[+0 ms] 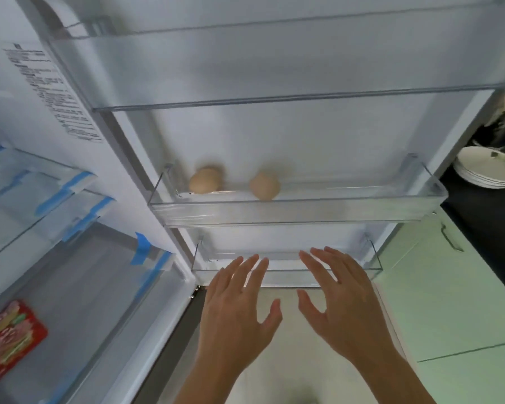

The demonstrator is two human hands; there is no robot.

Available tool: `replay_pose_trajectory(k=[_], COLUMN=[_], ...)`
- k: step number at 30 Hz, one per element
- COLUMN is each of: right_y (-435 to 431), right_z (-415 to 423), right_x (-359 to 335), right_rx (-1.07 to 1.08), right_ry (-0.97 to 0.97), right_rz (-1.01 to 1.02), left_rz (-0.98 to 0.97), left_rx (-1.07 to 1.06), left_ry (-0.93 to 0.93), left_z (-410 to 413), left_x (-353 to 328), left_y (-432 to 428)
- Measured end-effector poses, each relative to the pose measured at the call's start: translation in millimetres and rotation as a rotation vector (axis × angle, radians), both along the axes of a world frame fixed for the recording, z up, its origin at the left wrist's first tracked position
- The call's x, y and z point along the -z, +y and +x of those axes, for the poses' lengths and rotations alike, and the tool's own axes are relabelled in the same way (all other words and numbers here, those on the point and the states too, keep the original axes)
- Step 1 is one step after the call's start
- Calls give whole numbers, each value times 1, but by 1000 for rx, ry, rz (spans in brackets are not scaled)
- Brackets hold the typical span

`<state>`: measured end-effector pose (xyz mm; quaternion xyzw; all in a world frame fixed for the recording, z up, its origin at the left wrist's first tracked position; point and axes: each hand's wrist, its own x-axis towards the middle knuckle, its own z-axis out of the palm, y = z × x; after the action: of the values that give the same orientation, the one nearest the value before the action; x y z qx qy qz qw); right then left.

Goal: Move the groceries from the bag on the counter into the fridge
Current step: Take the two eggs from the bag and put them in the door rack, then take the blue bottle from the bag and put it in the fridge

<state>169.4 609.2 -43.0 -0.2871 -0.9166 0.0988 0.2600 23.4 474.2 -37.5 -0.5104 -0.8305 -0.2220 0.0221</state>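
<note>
The left hand [236, 310] and right hand [341, 301] are held empty, fingers spread, before the lower door shelf [347, 275]. One egg [205, 180] and a second egg [264, 185] are lodged apart on the middle door shelf [303, 205], seemingly kept from rolling off by its clear wall. No bag is seen.

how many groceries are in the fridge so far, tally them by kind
eggs: 2, both on the middle door shelf
red packet: 1
total: 3
</note>
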Motion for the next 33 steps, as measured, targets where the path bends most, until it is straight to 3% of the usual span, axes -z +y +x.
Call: replay_pose_trajectory(k=[14, 23, 33], right_y=[72, 27, -71], right_z=[121, 178, 181], right_x=[8, 9, 1], right_rx=[476, 895, 1379], right_ry=[-44, -63, -92], right_rz=[-50, -81, -142], left_rz=[-67, -79, -66], left_rx=[440, 871, 1364], left_ry=[45, 2, 17], left_z=[73, 124, 167], left_x=[1, 11, 10], left_y=[140, 182, 172])
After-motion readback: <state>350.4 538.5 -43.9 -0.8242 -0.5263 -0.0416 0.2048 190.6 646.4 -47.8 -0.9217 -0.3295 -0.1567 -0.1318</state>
